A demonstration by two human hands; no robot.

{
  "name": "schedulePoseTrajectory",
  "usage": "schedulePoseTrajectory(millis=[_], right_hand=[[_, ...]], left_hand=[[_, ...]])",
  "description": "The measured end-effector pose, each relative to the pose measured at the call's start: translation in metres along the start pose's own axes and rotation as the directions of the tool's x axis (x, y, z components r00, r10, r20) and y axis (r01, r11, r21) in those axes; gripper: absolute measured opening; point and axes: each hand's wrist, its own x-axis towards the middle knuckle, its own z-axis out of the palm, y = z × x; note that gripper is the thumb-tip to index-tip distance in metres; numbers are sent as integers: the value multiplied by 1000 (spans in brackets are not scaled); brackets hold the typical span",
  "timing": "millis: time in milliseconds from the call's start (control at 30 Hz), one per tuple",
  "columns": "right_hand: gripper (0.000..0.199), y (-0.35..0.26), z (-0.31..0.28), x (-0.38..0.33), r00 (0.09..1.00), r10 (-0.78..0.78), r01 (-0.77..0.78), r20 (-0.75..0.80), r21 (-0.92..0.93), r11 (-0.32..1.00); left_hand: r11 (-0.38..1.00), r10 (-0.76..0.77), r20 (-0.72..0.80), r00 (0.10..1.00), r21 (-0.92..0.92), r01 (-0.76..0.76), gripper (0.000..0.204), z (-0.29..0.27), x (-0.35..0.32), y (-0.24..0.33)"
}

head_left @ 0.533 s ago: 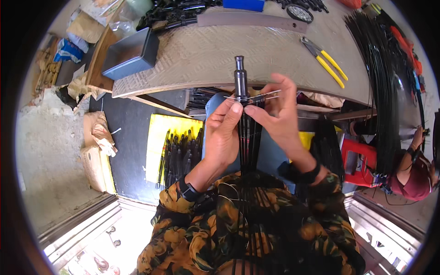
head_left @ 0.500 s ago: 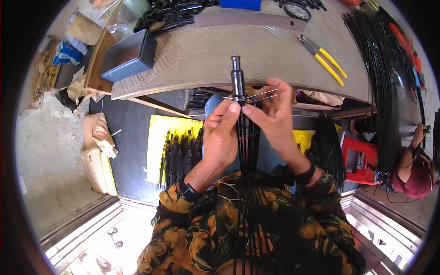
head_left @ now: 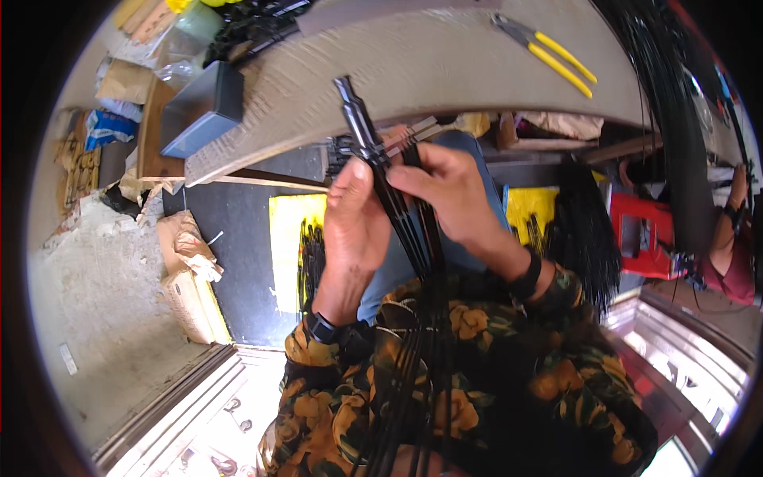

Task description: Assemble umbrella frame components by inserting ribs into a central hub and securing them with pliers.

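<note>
A black umbrella frame [head_left: 359,123] is held in front of me, its shiny stepped tube end tilted up to the left. Thin black ribs run from its collar down over my lap. My left hand [head_left: 354,222] is closed round the collar, thumb pressed on the near side. On the right side my right hand [head_left: 449,187] pinches the ribs just below the collar, its fingers bent behind them. A blurred pale strip shows beyond my fingers; whether it is the thin wire I cannot make out.
Yellow-handled pliers [head_left: 548,56] lie on the workbench [head_left: 445,71]. A grey bin [head_left: 203,111] stands at its left end. Long black rods [head_left: 671,135] hang over the right edge. Below are bundled black parts [head_left: 584,238], a red stool [head_left: 640,226] and another person's arm [head_left: 725,230].
The umbrella frame has gone from upright to leaning left. My right hand's raised fingers have come down and closed on the ribs; the thin wire ends no longer show clearly. The view has shifted.
</note>
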Motion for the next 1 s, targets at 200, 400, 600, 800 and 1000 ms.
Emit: schedulePoseTrajectory(millis=[200, 400, 600, 800, 1000], right_hand=[[13, 4, -7, 13, 988, 22, -36, 152, 93, 995], [12, 2, -6, 14, 966, 98, -138, 241, 153, 979], [15, 10, -10, 14, 950, 158, -207, 269, 166, 964], [17, 1, -4, 8, 900, 143, -283, 411, 304, 910], [12, -14, 10, 8, 961, -262, 245, 87, 175, 954]], left_hand=[[999, 27, -13, 1000, -30, -27, 44, -11, 3, -2], [992, 106, -93, 990, 75, -99, 43, -8, 0, -4], [989, 73, 59, 996, 124, -80, 44, -14, 1, -3], [981, -142, 221, 965, 160, 108, 45, -23, 12, 27], [990, 99, 199, 975, 81, -117, 106, 2, -6, 21]])
